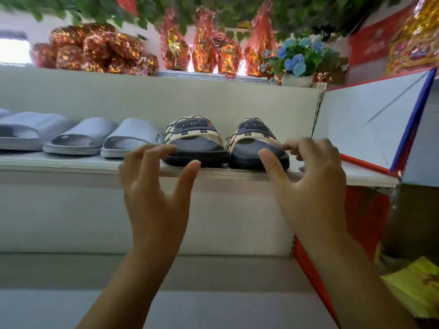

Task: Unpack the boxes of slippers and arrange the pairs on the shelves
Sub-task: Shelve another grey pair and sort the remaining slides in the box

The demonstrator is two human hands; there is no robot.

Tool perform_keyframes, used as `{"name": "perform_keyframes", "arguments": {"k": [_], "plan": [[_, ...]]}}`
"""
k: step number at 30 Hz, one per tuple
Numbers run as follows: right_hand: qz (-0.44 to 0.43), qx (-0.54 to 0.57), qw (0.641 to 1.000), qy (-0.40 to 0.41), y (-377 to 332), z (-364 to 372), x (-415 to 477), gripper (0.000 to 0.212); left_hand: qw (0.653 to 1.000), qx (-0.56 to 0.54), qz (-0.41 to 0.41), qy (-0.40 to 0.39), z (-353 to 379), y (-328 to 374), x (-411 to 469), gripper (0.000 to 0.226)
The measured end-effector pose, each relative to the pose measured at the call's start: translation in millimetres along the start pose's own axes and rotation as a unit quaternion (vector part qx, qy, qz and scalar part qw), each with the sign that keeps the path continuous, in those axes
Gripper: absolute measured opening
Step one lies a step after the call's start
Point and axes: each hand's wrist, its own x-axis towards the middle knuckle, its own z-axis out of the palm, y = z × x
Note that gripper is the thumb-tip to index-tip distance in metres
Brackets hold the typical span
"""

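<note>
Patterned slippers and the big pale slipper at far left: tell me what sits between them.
Head view: two grey slippers, side by side on the shelf, lie between the patterned slippers and the pale slipper.

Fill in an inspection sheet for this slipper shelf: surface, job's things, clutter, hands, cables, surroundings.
Surface: white shelf, slippers in a row near its front edge.
Job's things: dark patterned pair, left slipper and right slipper, side by side at the row's right end; grey slippers to their left.
Clutter: white panel with red and blue edges at the shelf's right end.
Hands: left hand spread open before the left slipper, holding nothing; right hand thumb at the right slipper's front, fingers curled beside it, grip unclear.
Cables: nothing seen.
Surroundings: foil-wrapped goods and blue flowers on the shelf above; green leaves overhead.
</note>
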Motion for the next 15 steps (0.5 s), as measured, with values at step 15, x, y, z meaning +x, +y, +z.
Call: {"name": "perform_keyframes", "arguments": {"k": [15], "plan": [[-0.088, 0.008, 0.984, -0.154, 19.8, 27.2, 35.7, 0.044, 0.959, 0.239, 0.072, -0.133, 7.2, -13.2, 25.6, 0.05]]}}
